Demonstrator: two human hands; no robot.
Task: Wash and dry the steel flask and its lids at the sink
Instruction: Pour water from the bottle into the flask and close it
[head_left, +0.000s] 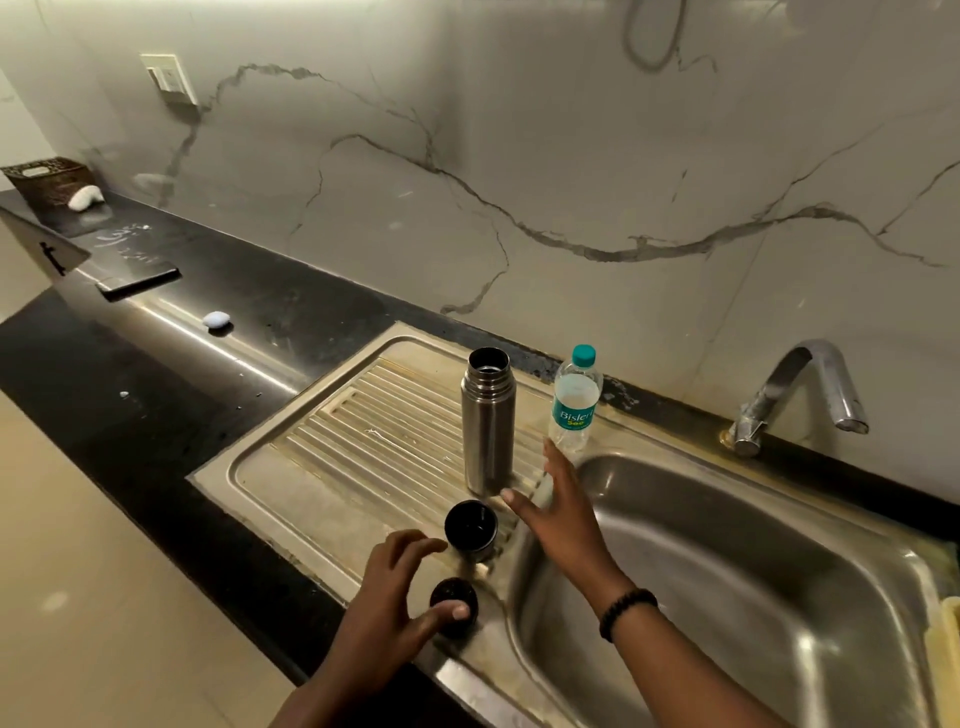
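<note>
Both hands open: left (387, 597) touches stopper (453, 605), right (558, 514) empty.

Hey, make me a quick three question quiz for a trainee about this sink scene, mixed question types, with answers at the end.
1. True or false: the steel flask stands upright on the drainboard with its mouth open.
2. What does the left hand touch? A) tap B) small black lid C) water bottle
3. Fill in: the cup lid stands between the flask and the ____ lid.

Key: 1 true; 2 B; 3 small black. The right hand is open, holding nothing.
</note>
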